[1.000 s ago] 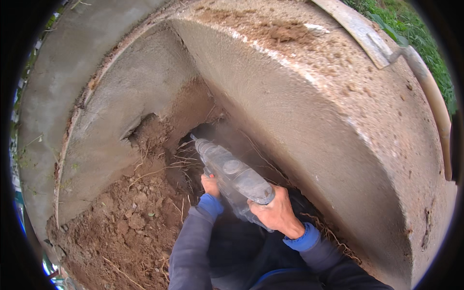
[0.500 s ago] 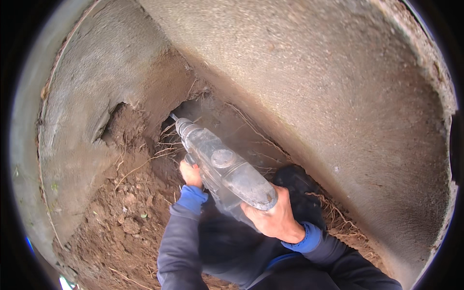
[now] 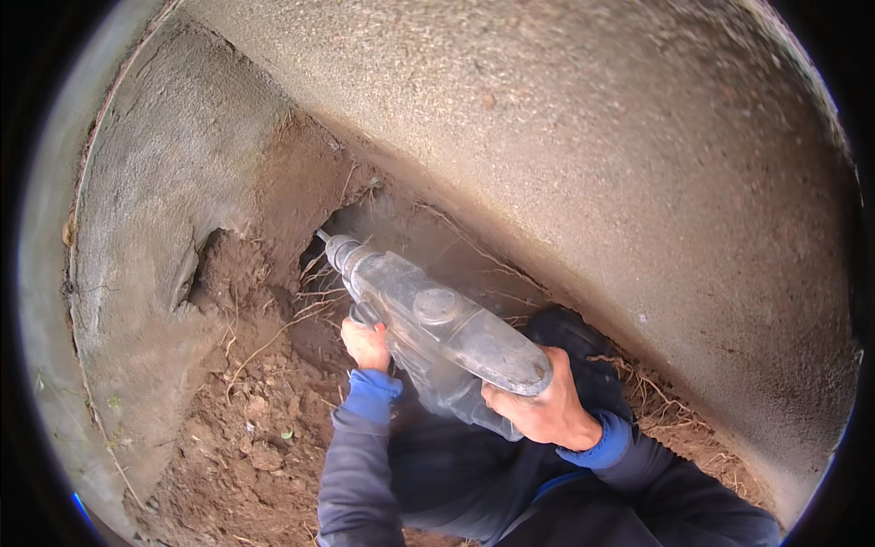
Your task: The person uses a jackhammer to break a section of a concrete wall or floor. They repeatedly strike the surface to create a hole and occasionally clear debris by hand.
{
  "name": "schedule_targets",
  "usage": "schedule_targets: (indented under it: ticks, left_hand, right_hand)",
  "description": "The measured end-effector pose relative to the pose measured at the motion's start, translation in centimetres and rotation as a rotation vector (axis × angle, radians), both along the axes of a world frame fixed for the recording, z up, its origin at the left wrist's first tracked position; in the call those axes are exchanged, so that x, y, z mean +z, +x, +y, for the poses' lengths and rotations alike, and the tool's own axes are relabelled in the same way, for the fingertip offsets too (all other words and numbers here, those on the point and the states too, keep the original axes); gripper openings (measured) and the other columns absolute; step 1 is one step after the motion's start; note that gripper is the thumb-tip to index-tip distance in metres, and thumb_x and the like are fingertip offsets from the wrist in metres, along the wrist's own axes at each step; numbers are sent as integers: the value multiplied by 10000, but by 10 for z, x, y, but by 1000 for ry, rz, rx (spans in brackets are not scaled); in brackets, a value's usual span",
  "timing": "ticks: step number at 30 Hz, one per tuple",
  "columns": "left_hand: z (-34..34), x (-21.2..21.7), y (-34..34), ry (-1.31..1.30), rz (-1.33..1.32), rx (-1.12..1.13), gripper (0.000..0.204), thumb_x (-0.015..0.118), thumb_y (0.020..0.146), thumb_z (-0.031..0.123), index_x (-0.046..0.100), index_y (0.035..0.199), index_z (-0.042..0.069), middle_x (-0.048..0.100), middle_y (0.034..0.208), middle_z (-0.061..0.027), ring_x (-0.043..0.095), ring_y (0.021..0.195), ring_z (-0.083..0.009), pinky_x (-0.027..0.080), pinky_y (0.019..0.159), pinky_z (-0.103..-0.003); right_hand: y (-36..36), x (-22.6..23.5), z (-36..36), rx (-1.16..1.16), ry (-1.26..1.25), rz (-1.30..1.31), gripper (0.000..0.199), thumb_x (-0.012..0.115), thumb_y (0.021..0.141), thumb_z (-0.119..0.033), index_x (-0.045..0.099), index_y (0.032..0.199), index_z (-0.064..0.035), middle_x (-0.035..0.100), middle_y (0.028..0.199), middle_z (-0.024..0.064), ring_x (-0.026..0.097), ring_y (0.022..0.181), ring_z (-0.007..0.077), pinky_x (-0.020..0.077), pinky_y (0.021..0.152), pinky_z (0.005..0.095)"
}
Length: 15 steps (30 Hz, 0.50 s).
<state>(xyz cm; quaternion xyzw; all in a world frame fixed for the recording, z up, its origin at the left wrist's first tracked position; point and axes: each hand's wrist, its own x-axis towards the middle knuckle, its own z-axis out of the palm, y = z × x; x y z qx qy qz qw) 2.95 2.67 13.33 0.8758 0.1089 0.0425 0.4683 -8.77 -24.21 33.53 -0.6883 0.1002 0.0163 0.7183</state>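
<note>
A dusty grey rotary hammer drill (image 3: 436, 319) lies slantwise across the middle, its bit pointing up and left. My right hand (image 3: 545, 407) is wrapped round the rear handle. Farther forward, my left hand (image 3: 366, 343) grips the side handle (image 3: 366, 314) below the chuck. The bit (image 3: 323, 235) reaches into a dark hole (image 3: 344, 221) at the foot of the wall; its tip is hidden in there. Thin roots (image 3: 314, 305) stick out of the soil around the hole and beside my left hand.
A rough concrete wall (image 3: 547, 155) slants along the right. Another grey wall (image 3: 182, 137) stands at the left, with a second broken gap (image 3: 208, 264) low in it. Loose brown soil (image 3: 246, 456) with clods covers the ground. My dark-clothed legs (image 3: 456, 474) are below the drill.
In the picture, the drill's rear and both hands have shifted right and slightly down. The bit still points into the same hole, and both hands keep their hold.
</note>
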Motion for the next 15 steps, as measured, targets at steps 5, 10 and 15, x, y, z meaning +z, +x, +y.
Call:
schedule_targets:
  ticks: [5, 10, 15]
  left_hand:
    - [13, -20, 7, 154, 215, 127, 293, 816, 701, 120, 734, 953, -6, 734, 878, -227, 715, 836, -392, 555, 775, -459]
    - [23, -51, 17, -138, 71, 151, 284, 776, 794, 156, 698, 991, -34, 728, 867, -193, 690, 752, -319, 531, 717, -432]
    - [37, -96, 19, -589, 13, 13, 412, 624, 956, 336, 629, 1129, -39, 699, 981, -131, 663, 861, -238, 532, 773, -391]
  right_hand:
    - [2, 1, 2, -41, 178, 151, 122, 684, 787, 6, 677, 904, 38, 687, 761, 47, 652, 687, 135, 522, 657, 304]
    - [18, 4, -1, 9, 40, 9, 153, 683, 785, 0, 675, 929, 49, 700, 783, 60, 601, 723, 85, 497, 658, 300]
    - [23, 10, 6, 74, -23, -6, 186, 678, 782, 1, 691, 963, 41, 704, 788, 93, 614, 728, 107, 509, 686, 307]
